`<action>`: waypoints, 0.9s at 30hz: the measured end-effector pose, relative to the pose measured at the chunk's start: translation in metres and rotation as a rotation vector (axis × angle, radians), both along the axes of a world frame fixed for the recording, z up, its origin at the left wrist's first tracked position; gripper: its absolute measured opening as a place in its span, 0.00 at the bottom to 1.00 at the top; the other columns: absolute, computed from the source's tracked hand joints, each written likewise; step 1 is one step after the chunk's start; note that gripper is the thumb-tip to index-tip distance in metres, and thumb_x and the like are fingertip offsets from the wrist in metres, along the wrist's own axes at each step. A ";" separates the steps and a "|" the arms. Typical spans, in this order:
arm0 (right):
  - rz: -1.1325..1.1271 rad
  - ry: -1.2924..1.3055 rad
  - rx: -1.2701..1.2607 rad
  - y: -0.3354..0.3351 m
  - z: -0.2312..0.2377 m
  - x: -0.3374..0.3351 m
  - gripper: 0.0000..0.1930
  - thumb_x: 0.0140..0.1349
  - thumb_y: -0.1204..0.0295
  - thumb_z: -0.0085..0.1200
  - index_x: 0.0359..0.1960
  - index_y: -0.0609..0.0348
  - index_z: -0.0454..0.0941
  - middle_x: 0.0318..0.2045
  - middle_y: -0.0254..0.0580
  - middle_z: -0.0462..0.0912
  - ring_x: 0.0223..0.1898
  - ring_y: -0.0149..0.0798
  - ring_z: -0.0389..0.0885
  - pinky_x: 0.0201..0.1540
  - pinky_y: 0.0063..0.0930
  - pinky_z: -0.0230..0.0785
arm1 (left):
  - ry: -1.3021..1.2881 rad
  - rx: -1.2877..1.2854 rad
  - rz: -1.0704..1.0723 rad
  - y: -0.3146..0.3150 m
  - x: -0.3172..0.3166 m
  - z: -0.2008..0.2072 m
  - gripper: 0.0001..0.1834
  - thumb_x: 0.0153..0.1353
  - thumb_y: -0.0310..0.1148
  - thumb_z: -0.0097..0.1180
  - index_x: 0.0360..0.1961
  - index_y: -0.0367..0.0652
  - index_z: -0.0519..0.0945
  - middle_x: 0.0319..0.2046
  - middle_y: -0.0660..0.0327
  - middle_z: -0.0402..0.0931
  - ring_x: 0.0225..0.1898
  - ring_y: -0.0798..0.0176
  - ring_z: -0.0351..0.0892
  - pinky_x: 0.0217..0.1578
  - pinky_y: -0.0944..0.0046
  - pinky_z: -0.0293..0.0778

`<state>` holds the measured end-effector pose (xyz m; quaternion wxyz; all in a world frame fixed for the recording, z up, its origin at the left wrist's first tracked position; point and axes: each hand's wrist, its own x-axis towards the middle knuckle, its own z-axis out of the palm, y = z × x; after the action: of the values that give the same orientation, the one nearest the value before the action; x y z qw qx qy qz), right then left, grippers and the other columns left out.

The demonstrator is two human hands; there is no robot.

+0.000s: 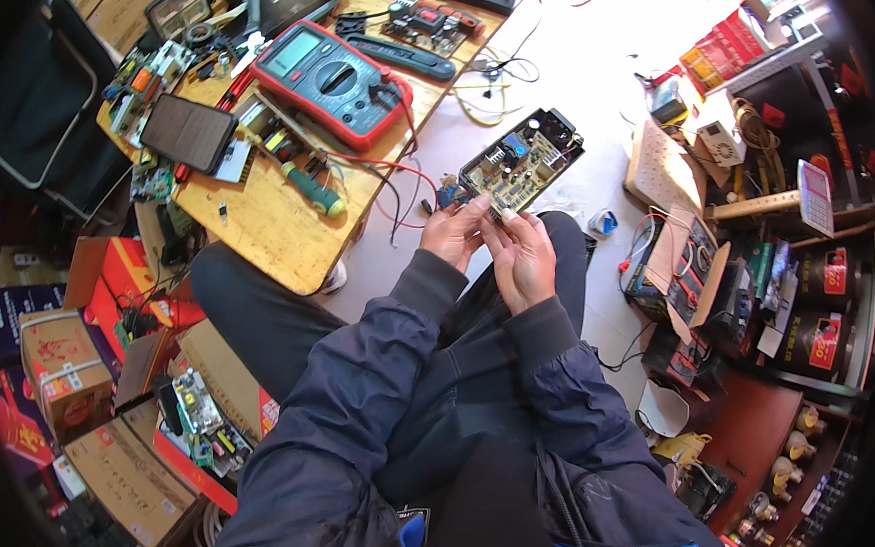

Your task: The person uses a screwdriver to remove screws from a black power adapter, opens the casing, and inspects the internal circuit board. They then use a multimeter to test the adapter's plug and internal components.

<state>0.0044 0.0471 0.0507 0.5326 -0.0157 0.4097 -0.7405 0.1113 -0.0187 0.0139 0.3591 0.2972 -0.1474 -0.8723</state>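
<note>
Over my lap, both hands meet at the near end of an open black plastic case with a tan circuit board inside. Capacitors, a blue round part and other components stand up from the board. My left hand is closed at its near left corner, fingertips pinched by some small blue parts and wires. Beside it, my right hand grips the near edge with thumb and fingers. The case tilts away toward the upper right. What lies between the fingertips is partly hidden.
The wooden table at the left bears a red multimeter, a green-handled screwdriver, a dark phone and loose boards. Cardboard boxes stand lower left. Crowded shelves and a cluttered open carton flank the right.
</note>
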 end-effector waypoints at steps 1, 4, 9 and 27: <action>0.015 -0.006 0.001 0.004 0.001 0.003 0.16 0.71 0.79 0.55 0.57 0.69 0.65 0.52 0.54 0.79 0.54 0.47 0.83 0.63 0.43 0.78 | 0.033 0.025 0.029 0.002 0.000 -0.001 0.14 0.68 0.31 0.67 0.52 0.40 0.80 0.43 0.62 0.84 0.43 0.67 0.84 0.45 0.66 0.80; 0.071 0.023 0.031 0.017 0.007 0.003 0.16 0.71 0.78 0.56 0.56 0.69 0.67 0.51 0.52 0.80 0.53 0.47 0.84 0.61 0.42 0.79 | 0.139 -0.013 0.106 0.012 -0.001 -0.003 0.17 0.67 0.26 0.66 0.55 0.37 0.80 0.45 0.57 0.85 0.44 0.61 0.85 0.48 0.62 0.82; 0.169 0.085 0.045 0.036 0.017 -0.003 0.14 0.72 0.76 0.55 0.55 0.68 0.69 0.50 0.52 0.82 0.49 0.46 0.87 0.56 0.40 0.81 | 0.059 -0.047 0.111 0.034 0.000 0.000 0.14 0.70 0.26 0.60 0.55 0.35 0.81 0.46 0.56 0.87 0.42 0.62 0.87 0.46 0.63 0.83; 0.430 0.272 -0.004 0.087 0.092 0.014 0.15 0.73 0.71 0.55 0.55 0.64 0.67 0.47 0.51 0.84 0.42 0.43 0.89 0.47 0.33 0.84 | 0.108 -0.052 0.167 0.102 0.038 0.093 0.14 0.71 0.32 0.62 0.52 0.34 0.80 0.39 0.57 0.85 0.31 0.67 0.85 0.31 0.68 0.81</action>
<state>0.0185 0.1345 0.1424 0.6179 -0.2029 0.4634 -0.6018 0.1493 0.0831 0.1074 0.4454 0.2515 -0.1251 -0.8501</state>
